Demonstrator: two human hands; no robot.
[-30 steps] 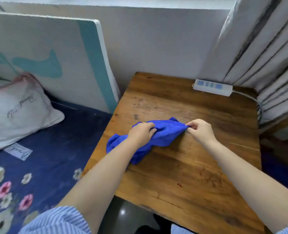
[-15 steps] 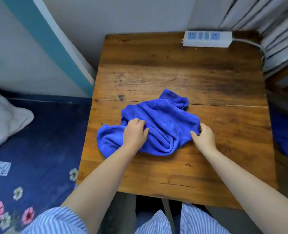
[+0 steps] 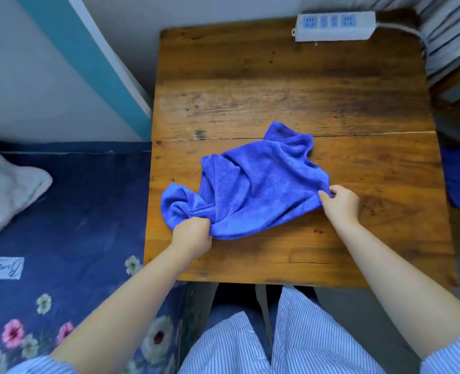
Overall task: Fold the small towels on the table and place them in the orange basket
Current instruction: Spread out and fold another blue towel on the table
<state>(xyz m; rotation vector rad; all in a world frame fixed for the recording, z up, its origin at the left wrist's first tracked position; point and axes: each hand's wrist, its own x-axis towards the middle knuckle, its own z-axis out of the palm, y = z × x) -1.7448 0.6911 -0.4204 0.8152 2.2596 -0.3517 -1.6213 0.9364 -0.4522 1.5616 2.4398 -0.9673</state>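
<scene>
My left hand (image 3: 192, 234): clamped on a bunched fold of the blue towel (image 3: 250, 190), near the worktop's (image 3: 277, 255) left edge.
My right hand (image 3: 340, 202): pinching the towel's right corner between thumb and fingers, toward the right half of the worktop.
Towel: crumpled mid-worktop, one lump trailing to the left edge, a corner peaking toward the far side.
Doing it well: I reckon I should draw both hands apart, flatten the cloth, find a true edge before any fold.
Power strip (image 3: 334, 25): far right corner, well apart.
Orange basket: not in sight.
</scene>
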